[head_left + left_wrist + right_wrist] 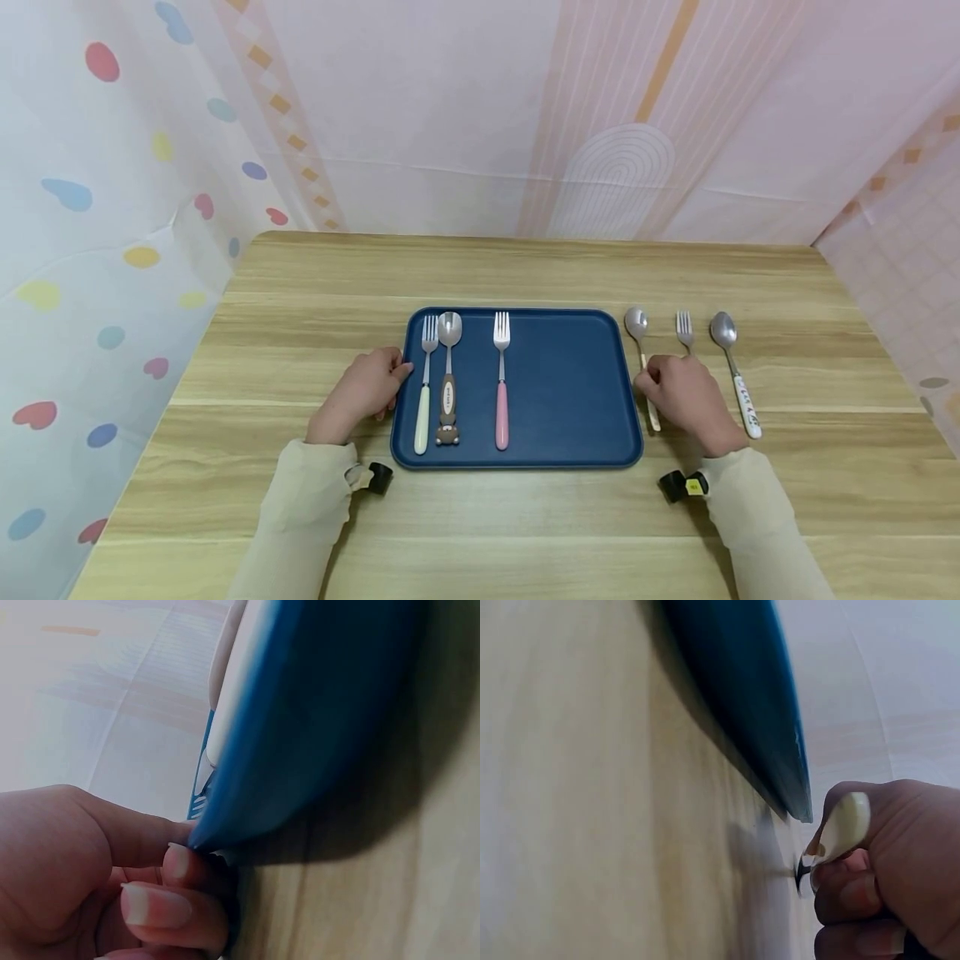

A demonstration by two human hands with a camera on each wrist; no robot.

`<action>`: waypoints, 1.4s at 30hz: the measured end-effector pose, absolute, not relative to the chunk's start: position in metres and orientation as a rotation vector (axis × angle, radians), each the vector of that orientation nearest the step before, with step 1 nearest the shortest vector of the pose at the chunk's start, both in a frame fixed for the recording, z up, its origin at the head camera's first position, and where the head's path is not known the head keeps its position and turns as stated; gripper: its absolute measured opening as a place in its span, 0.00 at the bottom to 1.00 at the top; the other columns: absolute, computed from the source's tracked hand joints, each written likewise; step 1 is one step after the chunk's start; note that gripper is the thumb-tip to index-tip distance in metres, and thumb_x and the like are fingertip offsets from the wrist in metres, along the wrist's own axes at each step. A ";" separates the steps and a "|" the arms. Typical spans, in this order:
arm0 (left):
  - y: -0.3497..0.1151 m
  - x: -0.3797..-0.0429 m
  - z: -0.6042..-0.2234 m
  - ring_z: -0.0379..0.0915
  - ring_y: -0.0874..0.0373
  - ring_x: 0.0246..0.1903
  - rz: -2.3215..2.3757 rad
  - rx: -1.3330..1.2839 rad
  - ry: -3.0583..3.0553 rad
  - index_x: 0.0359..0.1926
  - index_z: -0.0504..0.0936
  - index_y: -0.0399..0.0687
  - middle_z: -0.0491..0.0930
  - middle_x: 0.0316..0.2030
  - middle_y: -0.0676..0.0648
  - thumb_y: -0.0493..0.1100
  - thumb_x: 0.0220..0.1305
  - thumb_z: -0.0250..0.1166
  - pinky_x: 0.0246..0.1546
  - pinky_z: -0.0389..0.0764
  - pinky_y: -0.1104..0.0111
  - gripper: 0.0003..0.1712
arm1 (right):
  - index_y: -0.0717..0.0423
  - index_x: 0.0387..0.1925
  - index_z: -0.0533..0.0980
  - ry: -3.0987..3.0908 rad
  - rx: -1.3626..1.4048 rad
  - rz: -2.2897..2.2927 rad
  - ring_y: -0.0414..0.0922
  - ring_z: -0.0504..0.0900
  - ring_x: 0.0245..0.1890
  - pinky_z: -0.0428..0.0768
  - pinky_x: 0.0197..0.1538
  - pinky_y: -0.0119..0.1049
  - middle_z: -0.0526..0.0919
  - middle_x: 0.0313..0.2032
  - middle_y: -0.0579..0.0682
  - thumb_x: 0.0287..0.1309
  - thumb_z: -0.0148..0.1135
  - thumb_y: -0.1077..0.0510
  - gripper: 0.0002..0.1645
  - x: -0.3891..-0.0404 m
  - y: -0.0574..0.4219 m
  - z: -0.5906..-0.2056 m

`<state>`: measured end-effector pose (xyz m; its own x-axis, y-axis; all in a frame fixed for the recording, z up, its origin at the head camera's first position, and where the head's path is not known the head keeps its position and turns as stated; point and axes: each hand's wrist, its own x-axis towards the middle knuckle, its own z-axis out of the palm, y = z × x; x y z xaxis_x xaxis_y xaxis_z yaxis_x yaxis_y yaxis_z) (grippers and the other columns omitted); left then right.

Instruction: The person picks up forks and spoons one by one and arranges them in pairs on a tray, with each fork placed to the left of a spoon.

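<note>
A navy blue tray [570, 383] lies on the wooden table. On its left half are a fork with a pale green handle [422, 425], a spoon with a brown bear handle [447, 400] and a pink-handled fork [502, 412]. My left hand [365, 387] pinches the tray's left rim between thumb and fingers. Just right of the tray, my right hand [681, 392] pinches a cream-handled spoon [636, 323]; the handle's end [849, 821] sticks out past the curled fingers in the right wrist view. Beyond that hand lies another fork [684, 325], its handle hidden.
A spoon with a white patterned handle [744, 406] lies to the right of my right hand. Wooden tabletop [510, 533] surrounds the tray. Patterned curtains [450, 108] hang behind the table's far edge and at both sides.
</note>
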<state>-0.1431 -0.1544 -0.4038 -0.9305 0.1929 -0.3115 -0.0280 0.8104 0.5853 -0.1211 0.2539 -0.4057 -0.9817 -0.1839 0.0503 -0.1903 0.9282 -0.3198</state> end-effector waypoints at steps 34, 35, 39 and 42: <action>-0.143 -0.150 -0.403 0.66 0.55 0.07 0.857 0.140 2.636 0.27 0.68 0.40 0.71 0.12 0.47 0.43 0.71 0.48 0.10 0.64 0.70 0.15 | 0.51 0.13 0.65 -2.873 0.561 0.455 0.36 0.61 0.09 0.59 0.13 0.29 0.62 0.10 0.42 0.52 0.51 0.60 0.14 -0.116 0.214 -0.385; -0.143 -0.150 -0.403 0.66 0.55 0.07 0.858 0.138 2.637 0.27 0.68 0.40 0.71 0.12 0.47 0.43 0.70 0.48 0.10 0.64 0.70 0.15 | 0.50 0.14 0.65 -2.880 0.580 0.456 0.36 0.61 0.09 0.60 0.13 0.29 0.61 0.10 0.42 0.52 0.51 0.60 0.14 -0.116 0.210 -0.384; -0.143 -0.150 -0.403 0.66 0.55 0.07 0.868 0.134 2.634 0.27 0.68 0.40 0.71 0.12 0.47 0.43 0.71 0.47 0.10 0.64 0.70 0.15 | 0.50 0.13 0.66 -2.889 0.674 0.477 0.35 0.61 0.09 0.60 0.13 0.28 0.61 0.09 0.41 0.52 0.52 0.60 0.14 -0.118 0.190 -0.385; -0.142 -0.150 -0.404 0.66 0.55 0.07 0.877 0.124 2.632 0.28 0.68 0.40 0.71 0.12 0.47 0.43 0.71 0.47 0.10 0.65 0.70 0.15 | 0.50 0.13 0.66 -2.911 0.706 0.485 0.34 0.61 0.08 0.61 0.13 0.28 0.62 0.09 0.41 0.52 0.54 0.60 0.15 -0.118 0.176 -0.386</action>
<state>-0.1496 -0.1421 -0.4038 -0.9305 0.1945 -0.3104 -0.0305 0.8033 0.5947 -0.1185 0.1764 -0.3859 -0.8864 -0.4278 0.1769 -0.4621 0.8411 -0.2811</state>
